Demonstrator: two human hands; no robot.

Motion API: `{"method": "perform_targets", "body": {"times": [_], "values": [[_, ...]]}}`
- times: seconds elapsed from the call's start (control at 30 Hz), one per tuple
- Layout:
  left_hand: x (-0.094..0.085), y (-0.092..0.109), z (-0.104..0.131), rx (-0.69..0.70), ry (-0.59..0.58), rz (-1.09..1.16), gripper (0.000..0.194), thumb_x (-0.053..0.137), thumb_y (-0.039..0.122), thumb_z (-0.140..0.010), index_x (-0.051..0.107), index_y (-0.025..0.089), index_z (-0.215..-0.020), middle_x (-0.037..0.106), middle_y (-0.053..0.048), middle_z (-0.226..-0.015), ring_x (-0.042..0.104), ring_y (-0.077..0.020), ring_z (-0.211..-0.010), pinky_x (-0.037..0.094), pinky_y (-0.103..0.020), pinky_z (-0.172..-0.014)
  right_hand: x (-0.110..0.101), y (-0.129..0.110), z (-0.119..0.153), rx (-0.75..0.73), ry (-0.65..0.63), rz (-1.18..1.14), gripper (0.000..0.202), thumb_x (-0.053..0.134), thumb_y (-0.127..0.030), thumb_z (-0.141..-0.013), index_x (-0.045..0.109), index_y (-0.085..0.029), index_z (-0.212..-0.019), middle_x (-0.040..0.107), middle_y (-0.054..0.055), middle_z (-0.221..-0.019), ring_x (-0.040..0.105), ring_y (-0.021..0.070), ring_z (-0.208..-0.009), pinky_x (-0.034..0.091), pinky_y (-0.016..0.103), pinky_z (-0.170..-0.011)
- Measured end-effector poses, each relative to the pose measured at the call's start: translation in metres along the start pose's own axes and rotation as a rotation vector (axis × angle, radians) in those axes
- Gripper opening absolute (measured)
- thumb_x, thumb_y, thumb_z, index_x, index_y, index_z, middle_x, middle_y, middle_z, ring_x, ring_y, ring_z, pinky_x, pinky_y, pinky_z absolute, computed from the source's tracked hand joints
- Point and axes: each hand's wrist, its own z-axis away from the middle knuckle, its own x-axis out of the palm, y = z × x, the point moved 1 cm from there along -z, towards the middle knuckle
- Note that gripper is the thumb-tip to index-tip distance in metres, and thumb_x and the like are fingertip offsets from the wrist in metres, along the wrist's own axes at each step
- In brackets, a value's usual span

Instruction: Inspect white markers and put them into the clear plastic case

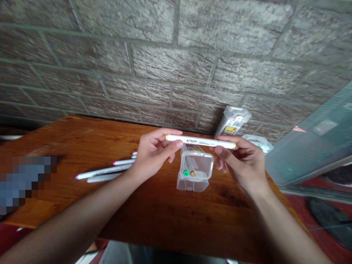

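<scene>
1. Location: We are finding the white marker (200, 142) with yellow ends raised above the bench (170, 220), lying nearly level between both hands, above and behind the mouth of a clear box (192, 186).

2. Left grip (154, 150): We are observing thumb and forefinger closing around the marker's left end, the yellow tip showing just past them; the other fingers are curling loosely beneath.

3. Right grip (243, 157): We are recording thumb and fingers pinching the opposite end near the cap seam, the yellow tip showing between them. Neither grip is leaving a gap at the marker.

4. Handling: We are judging the marker light, stiff and not easily broken. Its smooth plastic barrel is probably offering little friction and tending to roll under loose fingers.

5. Hold point: We are favouring the printed middle of the barrel for single-handed carrying. We are advising against pulling on the ends alone, since a cap could be slipping off.

6. Surroundings: We are noting a green-ended marker (186, 173) and a gold-ended marker (193, 173) resting in the clear box, loose markers (103, 171) lying left of it, and a taller clear case (233, 121) standing by the wall (154, 58).
</scene>
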Motion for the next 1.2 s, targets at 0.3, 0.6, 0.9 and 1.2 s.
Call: {"method": "perform_targets", "body": {"times": [0.3, 0.6, 0.9, 1.2], "values": [[0.0021, 0.0014, -0.0012, -0.006, 0.011, 0.011, 0.023, 0.093, 0.022, -0.078, 0.08, 0.018, -0.097, 0.07, 0.003, -0.062, 0.054, -0.0065, -0.042, 0.043, -0.017, -0.04, -0.0001, 0.0009, 0.0004, -0.009, 0.033, 0.053, 0.024, 0.096, -0.029, -0.08, 0.083, -0.023, -0.099, 0.072, -0.002, -0.055, 0.06, 0.0117, -0.039, 0.044, 0.021, -0.035], [0.0002, -0.0009, 0.0001, -0.04, 0.005, -0.003, 0.018, 0.088, 0.032, -0.087, 0.08, 0.019, -0.097, 0.077, -0.003, -0.07, 0.057, -0.0075, -0.043, 0.044, -0.019, -0.041, -0.0003, 0.0013, 0.0007, 0.013, 0.041, 0.035, 0.019, 0.092, -0.034, -0.085, 0.084, -0.023, -0.098, 0.076, 0.0, -0.062, 0.061, 0.0117, -0.04, 0.045, 0.021, -0.036], [0.0006, 0.0, 0.0, -0.038, -0.016, 0.007, 0.016, 0.089, 0.027, -0.085, 0.08, 0.018, -0.095, 0.074, -0.001, -0.066, 0.055, -0.0071, -0.042, 0.043, -0.018, -0.04, -0.0021, 0.0035, 0.0008, 0.006, 0.04, 0.037, 0.018, 0.094, -0.028, -0.082, 0.083, -0.023, -0.096, 0.074, -0.001, -0.058, 0.059, 0.0108, -0.039, 0.044, 0.02, -0.036], [0.0008, -0.0005, -0.0003, -0.044, -0.02, 0.006, 0.02, 0.088, 0.032, -0.086, 0.08, 0.018, -0.098, 0.078, -0.003, -0.072, 0.056, -0.0076, -0.042, 0.045, -0.019, -0.04, 0.0007, -0.0002, -0.0016, 0.031, 0.057, 0.01, 0.021, 0.093, -0.036, -0.082, 0.084, -0.023, -0.097, 0.082, 0.002, -0.071, 0.062, 0.0116, -0.04, 0.044, 0.021, -0.034]]}}
